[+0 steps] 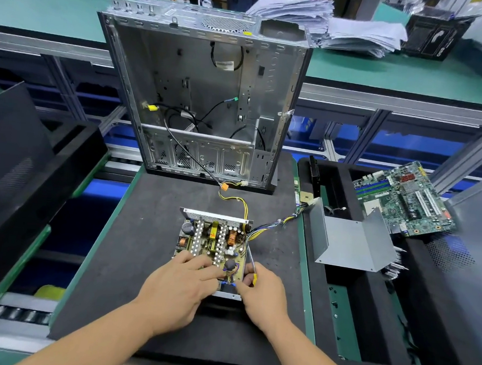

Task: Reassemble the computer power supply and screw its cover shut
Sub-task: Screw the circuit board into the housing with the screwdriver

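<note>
The open power supply (212, 248) is lying near the front middle of the black mat (133, 232), its board exposed. The left hand (178, 289) is pressing loosely spread fingers on the board; the right hand (263, 292) is pinching a yellow-handled screwdriver (252, 271) at the near right corner. The person would do well holding the board flat while driving straight down. One cover (352, 241) is waiting on the right tray (365, 347), beside one motherboard (404, 196); one empty case (203, 94) is standing at the mat's far edge.

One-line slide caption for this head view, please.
Both hands, left and right gripping a screwdriver, work on the open power supply; its cover lies aside.
</note>
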